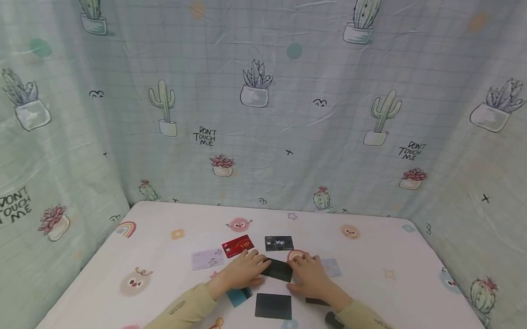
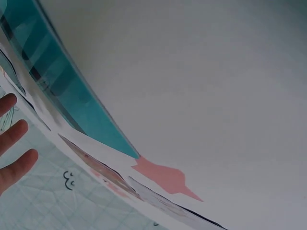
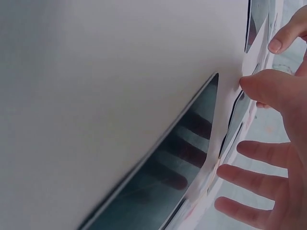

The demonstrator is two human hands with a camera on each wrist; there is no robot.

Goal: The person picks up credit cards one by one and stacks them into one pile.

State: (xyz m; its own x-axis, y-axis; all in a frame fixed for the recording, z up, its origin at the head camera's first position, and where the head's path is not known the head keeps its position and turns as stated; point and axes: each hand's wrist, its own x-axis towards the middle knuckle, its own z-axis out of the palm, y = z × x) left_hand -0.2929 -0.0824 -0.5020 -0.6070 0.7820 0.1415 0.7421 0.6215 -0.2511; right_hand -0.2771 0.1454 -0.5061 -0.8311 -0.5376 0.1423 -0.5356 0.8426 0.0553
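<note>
Both hands are at a black card (image 1: 278, 270) lying in the middle of the table in the head view. My left hand (image 1: 245, 267) touches its left end, fingers spread and loosely bent. At the right end is my right hand (image 1: 312, 278), its fingertips at the card's edge. The right wrist view shows the right thumb (image 3: 266, 88) and fingers (image 3: 256, 182) extended and apart. Left fingers (image 2: 19, 163) also appear separated in the left wrist view. A blue card (image 1: 239, 296) lies below the left hand, and another dark card (image 1: 316, 301) is partly hidden beneath the right wrist.
A second black card (image 1: 273, 306) lies nearer the person. Beyond the hands are a red VIP card (image 1: 238, 246), a black Vip card (image 1: 279, 243), a lilac card (image 1: 208, 259) and a pale card (image 1: 332, 267). A small black object (image 1: 334, 322) sits by the right sleeve.
</note>
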